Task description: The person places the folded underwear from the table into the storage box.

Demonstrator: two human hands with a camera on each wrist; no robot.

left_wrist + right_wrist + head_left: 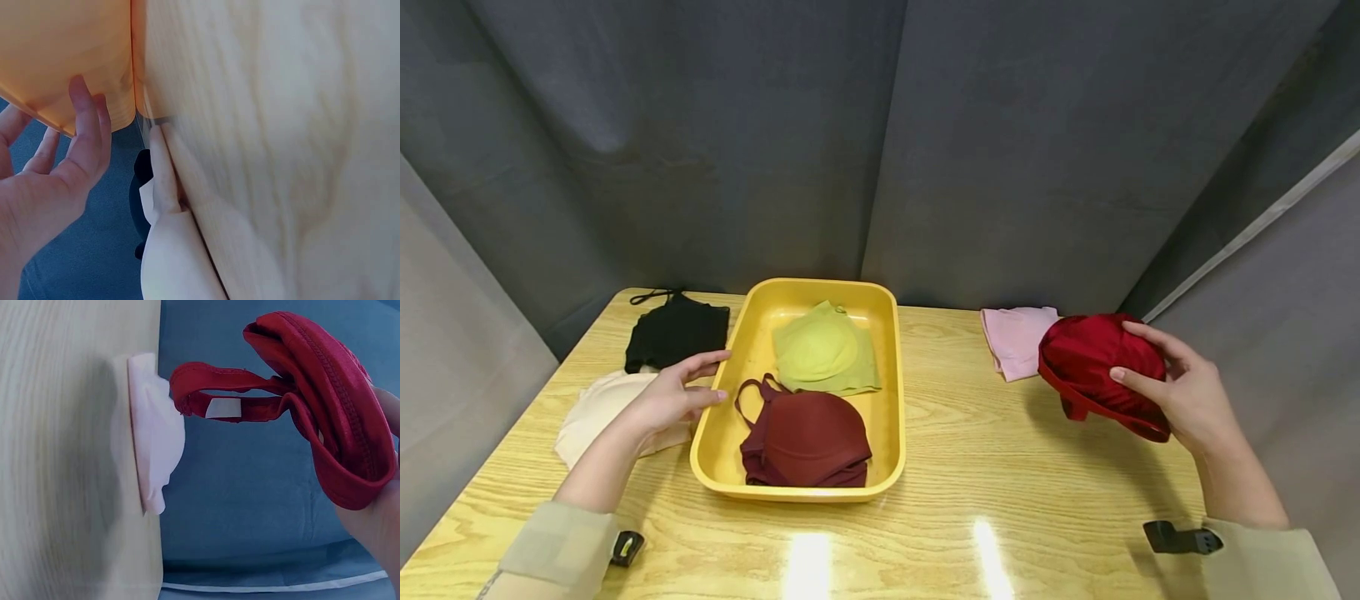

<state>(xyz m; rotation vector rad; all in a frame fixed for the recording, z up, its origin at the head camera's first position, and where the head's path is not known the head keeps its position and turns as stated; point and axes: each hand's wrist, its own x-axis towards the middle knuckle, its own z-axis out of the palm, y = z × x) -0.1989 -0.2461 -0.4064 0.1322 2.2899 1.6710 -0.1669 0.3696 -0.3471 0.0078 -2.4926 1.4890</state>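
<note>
While the red bra is held clear of the counter at its right edge, it is gripped by the right hand, whose fingers are curled over the top of the cup. The yellow tray lies well to the left of that hand, with bare counter between; the tray's long axis runs away from the person. The left hand is much nearer the tray: its fingers are held straight and relaxed just beside the tray's left wall, nothing being gripped, and it hovers over a cream bra.

From the head view, a maroon bra and a green bra are seen inside the tray, and a black garment beyond the left hand. Only from the right wrist view is the red bra's band seen hanging free above the pink garment. Whether the left fingertips touch the tray wall cannot be told from the left wrist view.
</note>
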